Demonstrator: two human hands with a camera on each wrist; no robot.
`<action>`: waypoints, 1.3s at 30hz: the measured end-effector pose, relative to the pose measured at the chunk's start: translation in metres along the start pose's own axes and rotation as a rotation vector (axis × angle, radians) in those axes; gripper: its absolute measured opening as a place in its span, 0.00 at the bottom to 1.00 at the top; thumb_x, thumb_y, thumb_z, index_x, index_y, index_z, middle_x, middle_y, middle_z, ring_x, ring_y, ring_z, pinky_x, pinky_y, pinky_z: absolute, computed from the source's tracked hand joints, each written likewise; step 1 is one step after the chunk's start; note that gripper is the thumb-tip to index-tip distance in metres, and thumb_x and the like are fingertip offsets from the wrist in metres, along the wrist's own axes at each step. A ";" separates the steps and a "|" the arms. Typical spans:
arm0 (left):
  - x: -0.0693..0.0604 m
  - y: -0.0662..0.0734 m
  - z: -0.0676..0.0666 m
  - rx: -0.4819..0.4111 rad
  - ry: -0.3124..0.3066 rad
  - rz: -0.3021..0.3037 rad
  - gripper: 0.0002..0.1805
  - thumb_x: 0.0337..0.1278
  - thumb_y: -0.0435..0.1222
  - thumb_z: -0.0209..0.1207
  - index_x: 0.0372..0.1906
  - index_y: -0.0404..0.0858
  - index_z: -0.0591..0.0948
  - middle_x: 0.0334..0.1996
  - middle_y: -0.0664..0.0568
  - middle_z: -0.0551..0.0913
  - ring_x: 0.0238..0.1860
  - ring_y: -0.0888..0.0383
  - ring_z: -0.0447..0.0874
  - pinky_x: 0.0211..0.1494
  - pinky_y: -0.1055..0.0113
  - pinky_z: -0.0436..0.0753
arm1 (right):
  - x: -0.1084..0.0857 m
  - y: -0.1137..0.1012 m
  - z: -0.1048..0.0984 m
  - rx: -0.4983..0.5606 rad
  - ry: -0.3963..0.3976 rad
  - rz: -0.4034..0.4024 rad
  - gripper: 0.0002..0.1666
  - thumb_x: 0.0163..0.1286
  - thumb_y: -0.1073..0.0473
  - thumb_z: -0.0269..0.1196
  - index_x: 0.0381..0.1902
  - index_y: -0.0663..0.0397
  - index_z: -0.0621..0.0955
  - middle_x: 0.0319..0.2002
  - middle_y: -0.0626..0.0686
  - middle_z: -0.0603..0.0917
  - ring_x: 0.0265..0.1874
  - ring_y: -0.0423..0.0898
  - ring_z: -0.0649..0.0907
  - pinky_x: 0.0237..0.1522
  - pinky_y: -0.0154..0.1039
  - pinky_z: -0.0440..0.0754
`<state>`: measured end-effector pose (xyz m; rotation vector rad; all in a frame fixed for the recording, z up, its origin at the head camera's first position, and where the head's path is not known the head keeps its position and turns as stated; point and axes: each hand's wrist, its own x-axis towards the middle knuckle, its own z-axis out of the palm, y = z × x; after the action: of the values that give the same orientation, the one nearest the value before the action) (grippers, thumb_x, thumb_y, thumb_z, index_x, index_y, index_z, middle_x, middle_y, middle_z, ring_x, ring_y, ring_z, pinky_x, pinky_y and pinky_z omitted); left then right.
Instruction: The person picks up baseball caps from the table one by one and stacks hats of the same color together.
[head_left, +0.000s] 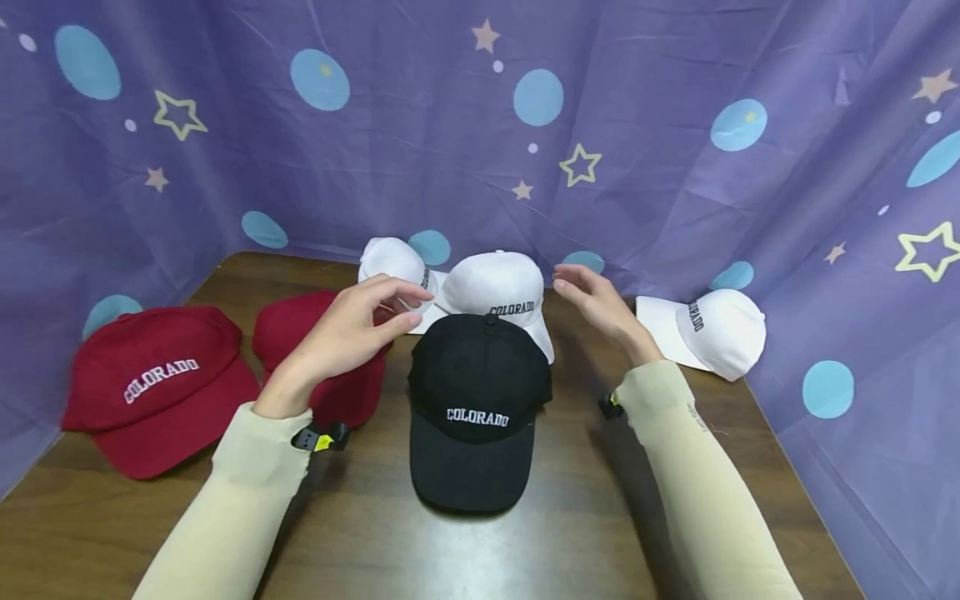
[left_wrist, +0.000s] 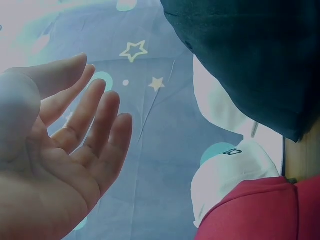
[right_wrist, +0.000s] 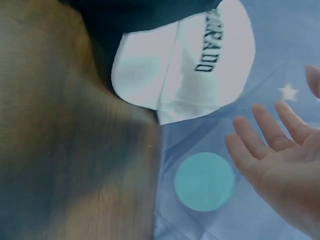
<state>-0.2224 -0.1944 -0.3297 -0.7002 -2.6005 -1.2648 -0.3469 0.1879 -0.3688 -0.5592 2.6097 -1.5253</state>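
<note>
In the head view a black cap lettered COLORADO sits mid-table, its brim toward me. Behind it is a white cap, partly covered by the black one. My left hand hovers above a red cap, fingers loosely bent and holding nothing. On the other side my right hand is raised beside the white cap, also holding nothing. The left wrist view shows the left palm with relaxed fingers, apart from the caps. Slightly bent fingers of the right hand appear in the right wrist view, touching nothing.
Another red cap lies at the left. A second white cap stands at the back, and a third white cap lies near the right edge of the wooden table. A purple patterned curtain surrounds the table's back and sides.
</note>
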 end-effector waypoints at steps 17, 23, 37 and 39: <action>0.002 0.007 0.012 -0.045 -0.036 0.031 0.18 0.69 0.35 0.68 0.61 0.44 0.85 0.55 0.51 0.86 0.47 0.56 0.87 0.58 0.55 0.85 | 0.075 0.025 0.021 0.167 -0.115 0.178 0.42 0.83 0.41 0.51 0.86 0.52 0.57 0.86 0.54 0.51 0.85 0.51 0.47 0.84 0.53 0.43; -0.001 0.007 0.006 -0.032 -0.009 0.020 0.18 0.68 0.33 0.68 0.61 0.43 0.86 0.52 0.52 0.86 0.46 0.56 0.87 0.58 0.56 0.85 | 0.084 0.026 0.031 0.190 -0.053 0.147 0.32 0.81 0.48 0.59 0.72 0.60 0.67 0.73 0.59 0.67 0.77 0.53 0.64 0.80 0.48 0.56; -0.001 0.006 0.002 -0.022 0.006 0.012 0.18 0.69 0.34 0.68 0.61 0.44 0.86 0.55 0.51 0.86 0.46 0.56 0.86 0.58 0.56 0.85 | 0.066 -0.011 -0.029 0.189 0.197 -0.127 0.17 0.70 0.65 0.72 0.45 0.53 0.74 0.30 0.43 0.76 0.31 0.39 0.74 0.34 0.34 0.73; -0.001 0.006 0.002 -0.015 0.013 0.015 0.18 0.70 0.35 0.68 0.61 0.45 0.86 0.55 0.51 0.86 0.46 0.57 0.86 0.57 0.58 0.85 | 0.057 -0.023 -0.040 0.141 0.240 -0.184 0.18 0.67 0.67 0.75 0.43 0.54 0.74 0.31 0.44 0.77 0.31 0.39 0.75 0.35 0.32 0.73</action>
<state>-0.2184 -0.1902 -0.3275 -0.7110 -2.5732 -1.2814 -0.4030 0.1913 -0.3222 -0.6559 2.6520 -1.9275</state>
